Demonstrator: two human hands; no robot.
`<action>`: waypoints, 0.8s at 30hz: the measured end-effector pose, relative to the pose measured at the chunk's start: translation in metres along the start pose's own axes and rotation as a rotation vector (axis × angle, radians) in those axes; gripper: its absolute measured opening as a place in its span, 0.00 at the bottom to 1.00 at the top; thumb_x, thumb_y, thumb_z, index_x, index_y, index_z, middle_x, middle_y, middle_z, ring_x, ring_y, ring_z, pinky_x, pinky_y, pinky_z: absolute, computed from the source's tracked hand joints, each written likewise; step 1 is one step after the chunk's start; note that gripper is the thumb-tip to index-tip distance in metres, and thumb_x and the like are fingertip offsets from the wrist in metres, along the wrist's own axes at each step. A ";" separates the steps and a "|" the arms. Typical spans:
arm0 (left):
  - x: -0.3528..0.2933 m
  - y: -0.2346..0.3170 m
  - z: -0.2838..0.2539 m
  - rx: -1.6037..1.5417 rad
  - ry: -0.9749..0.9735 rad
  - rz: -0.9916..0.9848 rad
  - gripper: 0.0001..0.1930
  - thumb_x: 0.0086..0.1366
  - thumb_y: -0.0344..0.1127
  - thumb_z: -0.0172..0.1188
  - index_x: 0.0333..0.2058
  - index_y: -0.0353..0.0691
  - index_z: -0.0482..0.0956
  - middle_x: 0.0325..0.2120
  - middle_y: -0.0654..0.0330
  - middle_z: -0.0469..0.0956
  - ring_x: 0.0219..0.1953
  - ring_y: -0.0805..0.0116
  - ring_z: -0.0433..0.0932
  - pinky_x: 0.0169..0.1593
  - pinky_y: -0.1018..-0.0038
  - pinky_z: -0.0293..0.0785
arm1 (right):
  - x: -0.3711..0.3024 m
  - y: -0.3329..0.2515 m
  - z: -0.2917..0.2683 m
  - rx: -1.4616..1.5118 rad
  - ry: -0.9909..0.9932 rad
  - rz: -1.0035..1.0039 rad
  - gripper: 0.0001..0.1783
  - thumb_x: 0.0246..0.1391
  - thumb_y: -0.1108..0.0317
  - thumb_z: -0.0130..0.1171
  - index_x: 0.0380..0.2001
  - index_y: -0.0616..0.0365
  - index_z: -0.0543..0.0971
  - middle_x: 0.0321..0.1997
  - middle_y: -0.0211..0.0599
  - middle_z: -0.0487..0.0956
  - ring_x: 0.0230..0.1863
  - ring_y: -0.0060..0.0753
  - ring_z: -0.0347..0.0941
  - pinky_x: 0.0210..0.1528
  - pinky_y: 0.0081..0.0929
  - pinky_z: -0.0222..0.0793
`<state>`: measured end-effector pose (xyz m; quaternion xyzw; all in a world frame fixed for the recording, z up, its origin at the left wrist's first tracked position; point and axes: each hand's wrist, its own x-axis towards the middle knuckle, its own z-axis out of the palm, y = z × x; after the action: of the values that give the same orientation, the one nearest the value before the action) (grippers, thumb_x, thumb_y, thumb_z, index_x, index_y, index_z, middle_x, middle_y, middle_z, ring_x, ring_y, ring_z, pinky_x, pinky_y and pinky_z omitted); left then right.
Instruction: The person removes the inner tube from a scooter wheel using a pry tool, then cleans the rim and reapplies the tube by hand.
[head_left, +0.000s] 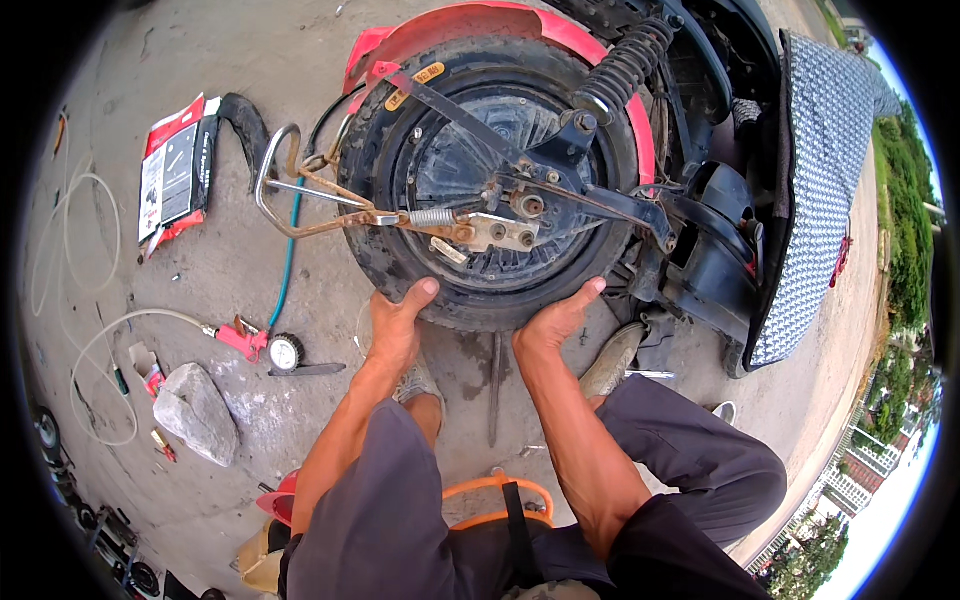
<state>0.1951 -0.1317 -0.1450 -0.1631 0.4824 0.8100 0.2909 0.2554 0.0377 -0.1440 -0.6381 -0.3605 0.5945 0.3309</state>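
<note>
A scooter lies on its side, and its rear wheel (470, 312) with a worn black tire faces me. Both of my hands grip the tire's near edge, well apart from each other. My left hand (396, 322) has its thumb on the sidewall; my right hand (550, 325) holds further right the same way. The other fingers curl under the tire, largely hidden. Over the tire's far side curves a red fender (545, 28). A coil spring shock absorber (628, 68) joins the swingarm (610, 203) at the hub. Left of the hub juts a rusty kickstand (288, 228).
At left on the concrete lie a red-handled tire inflator (243, 340) with a round gauge (286, 351), a clear hose (75, 375), a grey stone (196, 413) and a red-and-white package (178, 180). A metal bar (495, 395) lies between my feet. The scooter's patterned seat (815, 190) stands at right.
</note>
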 end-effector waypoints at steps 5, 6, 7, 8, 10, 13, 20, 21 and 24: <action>0.004 -0.002 -0.006 -0.003 -0.087 0.001 0.35 0.56 0.39 0.75 0.58 0.29 0.70 0.52 0.54 0.77 0.54 0.63 0.75 0.60 0.65 0.69 | 0.018 0.019 -0.005 0.101 -0.108 -0.142 0.50 0.67 0.30 0.36 0.59 0.77 0.69 0.62 0.52 0.72 0.58 0.44 0.70 0.63 0.35 0.64; 0.005 -0.004 -0.006 -0.019 -0.129 -0.013 0.35 0.55 0.39 0.75 0.57 0.29 0.71 0.52 0.54 0.78 0.54 0.63 0.75 0.60 0.65 0.69 | 0.022 0.021 -0.010 0.092 -0.102 -0.138 0.50 0.67 0.30 0.36 0.59 0.77 0.69 0.62 0.52 0.72 0.58 0.44 0.70 0.63 0.35 0.64; 0.006 -0.003 -0.008 -0.015 -0.124 -0.012 0.35 0.55 0.39 0.75 0.57 0.29 0.71 0.52 0.54 0.78 0.54 0.63 0.75 0.60 0.65 0.69 | 0.022 0.021 -0.008 0.122 -0.128 -0.122 0.49 0.66 0.31 0.38 0.63 0.73 0.67 0.65 0.48 0.71 0.61 0.43 0.69 0.65 0.35 0.63; 0.007 -0.004 -0.011 -0.014 -0.137 0.005 0.35 0.55 0.38 0.75 0.57 0.29 0.71 0.52 0.55 0.78 0.54 0.63 0.75 0.60 0.65 0.69 | 0.022 0.021 -0.007 0.139 -0.142 -0.115 0.48 0.66 0.31 0.39 0.64 0.71 0.65 0.66 0.47 0.70 0.62 0.43 0.68 0.66 0.35 0.62; 0.009 -0.003 -0.015 -0.010 -0.151 0.025 0.34 0.55 0.37 0.75 0.57 0.29 0.71 0.52 0.55 0.78 0.54 0.63 0.75 0.60 0.64 0.69 | 0.016 0.023 -0.004 0.108 -0.138 -0.130 0.47 0.66 0.32 0.40 0.64 0.70 0.66 0.66 0.45 0.71 0.62 0.42 0.69 0.66 0.35 0.63; 0.010 0.000 -0.019 -0.025 -0.175 0.051 0.33 0.55 0.35 0.73 0.57 0.29 0.72 0.52 0.55 0.78 0.54 0.63 0.75 0.60 0.64 0.69 | 0.013 0.024 0.004 0.046 -0.094 -0.179 0.47 0.67 0.31 0.37 0.59 0.73 0.70 0.60 0.48 0.75 0.57 0.43 0.71 0.62 0.36 0.65; 0.016 -0.005 -0.017 -0.045 -0.213 0.038 0.32 0.56 0.32 0.70 0.58 0.28 0.71 0.53 0.54 0.78 0.56 0.61 0.75 0.63 0.63 0.66 | 0.019 0.016 0.002 -0.138 -0.001 -0.131 0.47 0.69 0.33 0.35 0.56 0.77 0.73 0.57 0.54 0.76 0.55 0.46 0.72 0.61 0.37 0.65; 0.017 -0.006 -0.015 -0.042 -0.201 0.023 0.33 0.56 0.32 0.70 0.59 0.27 0.70 0.54 0.53 0.77 0.57 0.60 0.74 0.64 0.63 0.66 | 0.020 0.013 0.001 -0.124 0.003 -0.135 0.47 0.69 0.33 0.35 0.56 0.77 0.73 0.57 0.54 0.76 0.55 0.46 0.72 0.61 0.37 0.65; 0.017 0.002 -0.013 -0.003 -0.183 0.009 0.35 0.56 0.32 0.70 0.61 0.27 0.67 0.56 0.51 0.75 0.59 0.59 0.73 0.64 0.62 0.65 | 0.006 -0.010 0.019 -0.033 0.129 -0.086 0.51 0.64 0.29 0.39 0.57 0.76 0.73 0.59 0.60 0.75 0.57 0.53 0.73 0.62 0.40 0.66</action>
<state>0.1806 -0.1387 -0.1595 -0.0869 0.4533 0.8234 0.3300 0.2359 0.0478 -0.1405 -0.6641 -0.3753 0.5315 0.3684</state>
